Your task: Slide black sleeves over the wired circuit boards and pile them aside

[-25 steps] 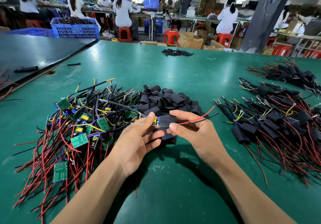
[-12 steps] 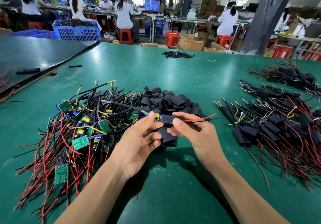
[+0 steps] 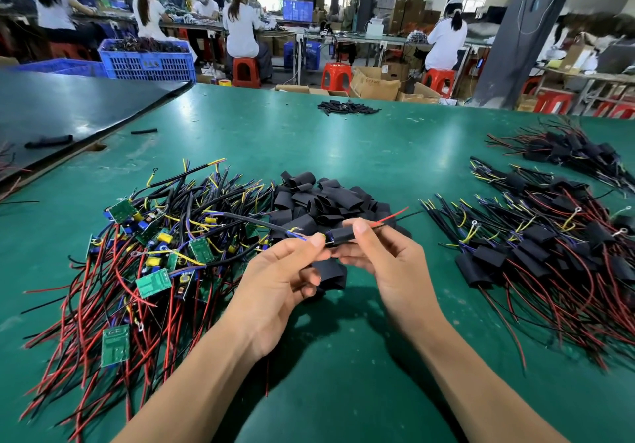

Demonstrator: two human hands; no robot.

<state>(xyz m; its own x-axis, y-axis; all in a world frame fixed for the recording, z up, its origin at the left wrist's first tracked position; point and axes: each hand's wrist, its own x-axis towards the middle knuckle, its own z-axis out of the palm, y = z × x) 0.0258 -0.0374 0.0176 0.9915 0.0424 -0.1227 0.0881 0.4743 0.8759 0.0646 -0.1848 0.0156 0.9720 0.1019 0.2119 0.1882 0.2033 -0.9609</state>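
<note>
A black sleeve [image 3: 343,235] sits over a wired circuit board held just above the green table [image 3: 343,154]. My right hand [image 3: 385,264] pinches the sleeve between thumb and fingers; red and black wires stick out to its right. My left hand [image 3: 281,274] pinches the board's left end, where blue and yellow leads come out. A heap of bare green boards with wires [image 3: 147,253] lies to the left. Loose black sleeves [image 3: 323,198] are piled behind my hands. Sleeved boards [image 3: 536,257] lie heaped on the right.
More sleeved bundles [image 3: 570,150] lie at the far right. A small pile of black tubes [image 3: 347,107] sits near the table's far edge. A dark board [image 3: 68,109] overlaps the left side. Blue crates [image 3: 147,61], red stools and seated workers are beyond.
The sleeve has slid leftward along the wires and now covers the board, which showed beside it earlier. Both hands have risen slightly and stay close together.
</note>
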